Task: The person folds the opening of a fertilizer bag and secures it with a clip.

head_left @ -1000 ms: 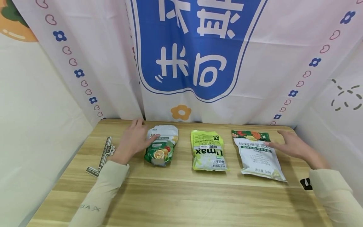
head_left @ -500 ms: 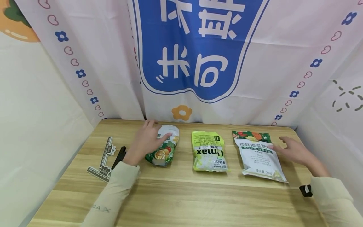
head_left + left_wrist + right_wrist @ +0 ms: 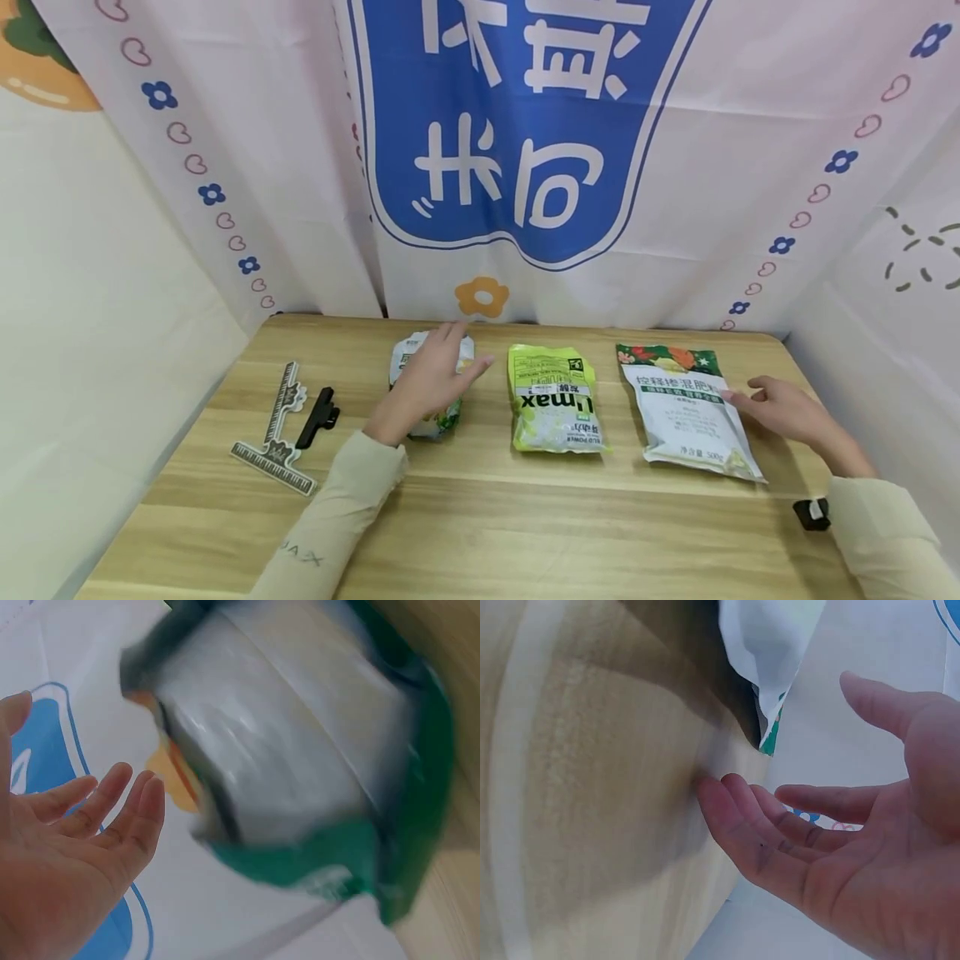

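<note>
My left hand (image 3: 429,379) passes above a white and green pouch (image 3: 437,425) with fruit printed on it, hiding most of it in the head view. In the left wrist view its fingers are loosely bent and nothing is in them; a blurred bag (image 3: 277,735) with a silvery face and green edges fills the space beside them. My right hand (image 3: 783,408) is at the right edge of a white bag (image 3: 686,421) with a green and red top band. Its fingers (image 3: 735,817) are relaxed, close over the tabletop. Between these two lies a yellow-green "Umax" bag (image 3: 555,400).
On the left of the wooden table (image 3: 525,533) lie two ornate clips (image 3: 283,404) with ruler-like and keyboard-like bars and a black clip (image 3: 318,417). Another black clip (image 3: 812,514) lies near my right sleeve. A printed curtain (image 3: 675,208) hangs behind the table's back edge.
My left hand has moved right across the white and green pouch, uncovering the clips on the left. My right hand has shifted slightly right and toward the front edge.
</note>
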Demonstrator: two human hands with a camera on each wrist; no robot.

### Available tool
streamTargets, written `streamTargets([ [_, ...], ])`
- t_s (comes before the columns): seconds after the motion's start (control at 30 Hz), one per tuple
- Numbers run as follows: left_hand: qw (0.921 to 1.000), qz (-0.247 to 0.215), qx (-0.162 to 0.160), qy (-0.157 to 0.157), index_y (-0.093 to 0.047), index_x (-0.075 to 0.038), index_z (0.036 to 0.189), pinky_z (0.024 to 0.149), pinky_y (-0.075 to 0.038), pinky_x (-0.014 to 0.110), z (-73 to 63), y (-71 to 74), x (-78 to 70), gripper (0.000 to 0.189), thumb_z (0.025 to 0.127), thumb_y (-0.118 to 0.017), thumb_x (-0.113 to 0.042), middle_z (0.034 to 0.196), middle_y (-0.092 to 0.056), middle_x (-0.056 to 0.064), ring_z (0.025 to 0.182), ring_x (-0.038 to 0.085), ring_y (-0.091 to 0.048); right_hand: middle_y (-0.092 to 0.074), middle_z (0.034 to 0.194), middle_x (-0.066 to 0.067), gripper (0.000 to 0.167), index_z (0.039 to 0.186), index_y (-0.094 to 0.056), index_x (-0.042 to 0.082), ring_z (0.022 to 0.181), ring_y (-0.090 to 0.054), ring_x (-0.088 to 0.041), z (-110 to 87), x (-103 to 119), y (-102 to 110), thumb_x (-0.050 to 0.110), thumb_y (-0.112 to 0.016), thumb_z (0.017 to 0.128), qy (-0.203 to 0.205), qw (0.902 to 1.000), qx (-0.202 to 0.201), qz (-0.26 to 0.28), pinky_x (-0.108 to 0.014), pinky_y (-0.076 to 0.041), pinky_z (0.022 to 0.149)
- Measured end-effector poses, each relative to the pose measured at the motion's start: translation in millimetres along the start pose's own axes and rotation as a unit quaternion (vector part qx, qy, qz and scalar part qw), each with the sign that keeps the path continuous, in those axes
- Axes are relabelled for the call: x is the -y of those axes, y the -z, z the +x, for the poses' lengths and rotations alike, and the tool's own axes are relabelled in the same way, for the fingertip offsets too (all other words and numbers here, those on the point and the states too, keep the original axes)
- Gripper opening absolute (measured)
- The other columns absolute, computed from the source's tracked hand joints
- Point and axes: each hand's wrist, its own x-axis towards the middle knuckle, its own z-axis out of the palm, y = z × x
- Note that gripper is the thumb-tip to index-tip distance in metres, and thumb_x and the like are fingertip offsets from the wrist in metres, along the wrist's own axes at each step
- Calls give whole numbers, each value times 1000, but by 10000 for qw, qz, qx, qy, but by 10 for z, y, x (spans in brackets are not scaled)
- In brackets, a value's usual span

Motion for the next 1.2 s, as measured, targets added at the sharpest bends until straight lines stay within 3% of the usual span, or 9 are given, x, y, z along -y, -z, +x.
streamTargets([
  [0.13, 9998, -124, -132, -26, -43, -2, 157, 117, -48, 54, 34, -58, -90, 77, 105, -58, -56, 156, -52, 20, 144, 37, -52, -59, 129, -45, 89, 140, -39, -27, 105, -68, -44, -9, 11, -9, 55, -50, 107, -124, 9997, 125, 175, -55, -58, 86],
  [0.23, 9997, -259, -24, -1, -42, 2, 158, 120, -45, 54, 71, -117, -158, 80, 104, -58, -56, 161, -47, 22, 148, 39, -48, -64, 121, -41, 86, 137, -44, -26, 97, -68, -35, -25, 10, -20, 54, -50, 108, -119, 9994, 156, 291, -49, -58, 84],
  [0.33, 9993, -358, 136, 49, -33, 2, 162, 122, -44, 53, 100, -190, -228, 87, 104, -57, -58, 162, -45, 23, 149, 39, -47, -70, 96, -25, 72, 116, -59, -17, 84, -64, -26, -45, 10, -51, 54, -50, 108, -190, 9983, 247, 491, -37, -52, 75],
  [0.43, 9980, -580, 235, 110, -23, -2, 166, 121, -45, 53, 106, -270, -296, 92, 103, -58, -59, 157, -52, 22, 146, 37, -51, -61, 75, -6, 58, 91, -61, 0, 72, -57, -19, -76, 22, -95, 54, -49, 109, -250, 9966, 347, 709, -28, -41, 67],
  [0.57, 9968, -740, 286, 107, -30, -6, 165, 120, -45, 55, 117, -372, -379, 84, 104, -60, -56, 150, -60, 17, 144, 35, -53, -53, 68, -1, 52, 79, -58, 7, 65, -52, -15, -101, 33, -152, 49, -49, 110, -257, 9940, 466, 953, -26, -38, 63],
  [0.77, 9966, -735, 361, -66, -54, -7, 151, 120, -45, 53, 192, -426, -495, 67, 105, -57, -55, 155, -56, 16, 145, 35, -53, -57, 78, -3, 51, 91, -63, 1, 70, -56, -13, -42, 8, -147, 46, -49, 111, -352, 9886, 618, 1325, -27, -49, 64],
  [0.9, 9940, -996, 435, -135, -59, -3, 147, 119, -47, 51, 257, -467, -550, 69, 106, -53, -58, 153, -58, 18, 141, 35, -57, -66, 92, -9, 59, 113, -63, -13, 82, -62, -13, -9, -7, -108, 44, -48, 111, -331, 9860, 649, 1499, -28, -58, 70],
  [1.03, 9911, -1211, 541, 105, -57, -5, 149, 112, -54, 47, 306, -515, -625, 73, 105, -50, -62, 151, -62, 15, 132, 31, -65, -72, 105, -15, 68, 131, -53, -23, 91, -67, -14, -1, -22, -96, 42, -47, 112, -333, 9814, 738, 1743, -30, -63, 75],
  [1.2, 9743, -2011, 786, 643, -55, -15, 153, 114, -53, 44, 361, -519, -768, 80, 101, -45, -75, 154, -60, 5, 136, 24, -63, -73, 101, -12, 67, 127, -57, -21, 86, -69, -13, -17, -51, -98, 44, -45, 112, -557, 9746, 876, 1985, -31, -64, 75],
])
